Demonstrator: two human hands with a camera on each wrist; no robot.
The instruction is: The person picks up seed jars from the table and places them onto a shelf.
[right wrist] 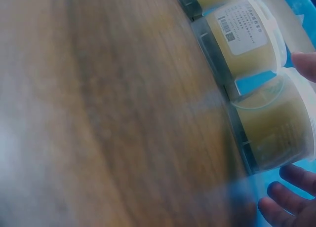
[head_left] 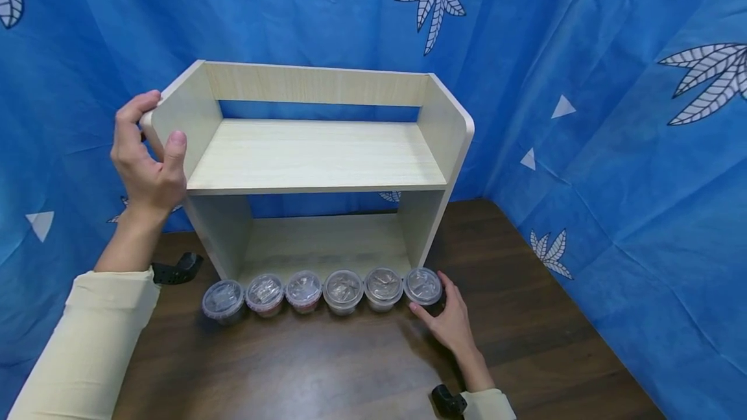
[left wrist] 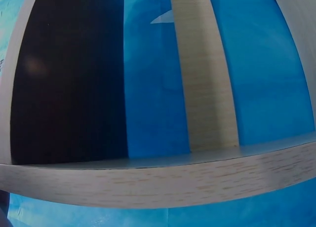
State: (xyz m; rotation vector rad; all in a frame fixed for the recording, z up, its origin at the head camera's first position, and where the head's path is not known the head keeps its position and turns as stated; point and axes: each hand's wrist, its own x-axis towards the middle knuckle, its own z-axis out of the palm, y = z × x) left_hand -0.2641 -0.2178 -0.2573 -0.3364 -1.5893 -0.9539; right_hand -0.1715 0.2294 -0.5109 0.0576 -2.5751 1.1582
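Note:
A pale wooden two-tier shelf (head_left: 318,154) stands on the dark table. My left hand (head_left: 148,164) grips its left side panel, thumb toward the inside and fingers over the outer edge. That panel's edge (left wrist: 163,185) crosses the left wrist view. Several round plastic cups with clear lids (head_left: 343,290) form a row along the shelf's front. At the right end, my right hand (head_left: 449,323) holds the last cup (head_left: 423,285) between thumb and fingers. In the right wrist view this cup (right wrist: 276,123) has yellowish contents, and its neighbour bears a white printed label (right wrist: 242,28).
The brown wood-grain table (head_left: 327,368) extends in front of the cups and to the right. Blue patterned cloth (head_left: 327,11) hangs behind the shelf and along the right side. Each wrist wears a black band, the left one (head_left: 177,269) close to the shelf's lower left.

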